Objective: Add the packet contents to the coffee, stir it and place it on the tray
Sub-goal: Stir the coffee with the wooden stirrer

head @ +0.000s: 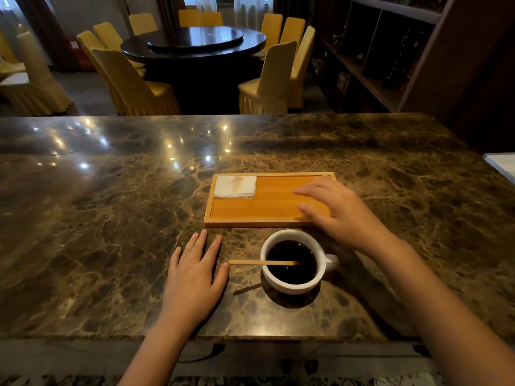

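A white cup (292, 285) of black coffee stands on the marble counter, just in front of the wooden tray (267, 201). A wooden stir stick (250, 262) rests across the cup's left rim, one end in the coffee. A folded white napkin (235, 186) lies in the tray's far left corner. A small pinkish packet (320, 178) peeks out at the tray's far right corner, mostly hidden by my right hand (334, 210), which hovers over the tray's right end with fingers spread. My left hand (195, 271) lies flat on the counter left of the cup.
The dark marble counter (111, 218) stretches wide to the left and behind the tray. A white object (501, 165) sits at the right edge. Beyond the counter are a round dining table (195, 43), yellow-covered chairs and a wooden shelf (390, 51).
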The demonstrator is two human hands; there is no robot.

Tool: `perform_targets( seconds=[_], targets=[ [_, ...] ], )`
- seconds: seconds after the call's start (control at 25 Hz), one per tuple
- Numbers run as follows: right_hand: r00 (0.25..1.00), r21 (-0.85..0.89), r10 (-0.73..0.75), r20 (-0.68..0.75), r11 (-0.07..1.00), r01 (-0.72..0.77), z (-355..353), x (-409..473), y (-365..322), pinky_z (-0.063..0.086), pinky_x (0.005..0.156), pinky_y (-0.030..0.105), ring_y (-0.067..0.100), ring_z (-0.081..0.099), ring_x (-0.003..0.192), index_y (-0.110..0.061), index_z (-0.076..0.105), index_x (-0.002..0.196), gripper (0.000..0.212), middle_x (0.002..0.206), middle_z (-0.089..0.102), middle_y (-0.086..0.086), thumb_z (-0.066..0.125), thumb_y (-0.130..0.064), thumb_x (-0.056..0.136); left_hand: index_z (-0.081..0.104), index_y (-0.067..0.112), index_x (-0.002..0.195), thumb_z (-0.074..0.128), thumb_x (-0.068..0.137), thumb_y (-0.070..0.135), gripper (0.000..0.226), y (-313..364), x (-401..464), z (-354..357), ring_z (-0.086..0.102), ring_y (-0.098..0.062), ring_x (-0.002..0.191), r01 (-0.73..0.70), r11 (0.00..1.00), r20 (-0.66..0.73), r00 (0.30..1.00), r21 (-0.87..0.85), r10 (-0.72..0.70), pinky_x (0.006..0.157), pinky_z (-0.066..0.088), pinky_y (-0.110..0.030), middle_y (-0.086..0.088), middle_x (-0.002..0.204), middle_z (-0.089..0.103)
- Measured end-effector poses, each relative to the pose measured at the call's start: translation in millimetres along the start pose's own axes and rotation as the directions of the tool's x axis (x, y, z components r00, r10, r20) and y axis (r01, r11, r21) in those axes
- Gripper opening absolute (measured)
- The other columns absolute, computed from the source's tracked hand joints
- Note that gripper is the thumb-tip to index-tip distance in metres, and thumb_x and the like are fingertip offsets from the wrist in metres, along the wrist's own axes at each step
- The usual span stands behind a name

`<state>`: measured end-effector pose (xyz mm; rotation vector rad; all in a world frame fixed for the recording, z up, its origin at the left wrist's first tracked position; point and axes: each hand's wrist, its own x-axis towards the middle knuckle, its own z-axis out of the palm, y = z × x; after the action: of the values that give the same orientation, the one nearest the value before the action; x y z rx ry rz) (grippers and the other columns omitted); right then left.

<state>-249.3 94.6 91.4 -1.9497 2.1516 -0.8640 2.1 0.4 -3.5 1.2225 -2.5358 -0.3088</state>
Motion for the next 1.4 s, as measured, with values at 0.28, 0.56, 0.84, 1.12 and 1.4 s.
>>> perform_targets(
  seconds=[0.28,0.56,0.84,1.12,1.4],
  targets=[
    [0.954,-0.108,-0.239,0.182,0.959,0.261,23.5,-28.0,-76.1,0.037,0.081,0.029,0.016,0.054,0.096,-0.021,0.063,0.11,0.04,0.101,0.063,0.0,0.056,-0.043,0.077,0.02,0.029,0.14,0.014,0.081,0.057,0.066,-0.6,-1.0,1.1,0.0,-0.01,0.135,-0.004,1.0,0.009,1.0,0.009,0.004,0.112,0.004,-0.043,-0.005,0.151,0.015],
    [0.944,-0.094,-0.321,0.082,0.94,0.328,43.8,-38.8,-81.5,0.053,0.059,0.037,0.023,0.06,0.075,-0.011,0.069,0.088,0.01,0.082,0.068,0.005,0.063,-0.014,0.079,0.021,0.028,0.14,0.014,0.081,0.056,0.066,-0.3,-0.6,0.8,0.003,-0.014,0.137,-0.008,1.0,0.013,1.0,0.008,0.008,0.111,0.004,-0.043,-0.005,0.151,0.015],
    [0.958,0.272,0.125,-0.259,0.961,-0.052,2.4,-49.4,-44.4,0.051,0.077,0.016,0.003,0.062,0.085,-0.018,0.07,0.093,0.016,0.09,0.068,-0.008,0.068,-0.009,0.079,0.021,0.028,0.14,0.022,0.086,0.052,0.059,-1.0,0.4,1.4,0.004,-0.014,0.137,-0.006,1.0,0.013,1.0,0.009,0.006,0.111,0.004,-0.042,-0.005,0.151,0.015],
    [0.95,0.38,0.254,-0.184,0.909,-0.169,-18.7,-76.6,-22.4,0.055,0.069,0.024,0.008,0.065,0.078,-0.019,0.068,0.083,0.012,0.076,0.068,-0.008,0.063,-0.008,0.081,0.021,0.028,0.14,0.012,0.08,0.057,0.067,-0.2,0.2,1.0,0.004,-0.014,0.137,-0.007,1.0,0.014,1.0,0.015,0.007,0.111,0.004,-0.043,-0.005,0.151,0.015],
    [0.953,0.614,0.28,-0.12,0.775,-0.15,10.2,-82.8,-35.4,0.058,0.067,0.026,0.013,0.069,0.078,-0.017,0.068,0.085,0.013,0.084,0.071,0.0,0.061,-0.006,0.082,0.022,0.028,0.14,0.013,0.08,0.057,0.067,-1.4,0.4,1.9,0.005,-0.015,0.137,-0.008,1.0,0.011,1.0,0.016,0.007,0.111,0.005,-0.043,-0.005,0.151,0.017]
  ],
)
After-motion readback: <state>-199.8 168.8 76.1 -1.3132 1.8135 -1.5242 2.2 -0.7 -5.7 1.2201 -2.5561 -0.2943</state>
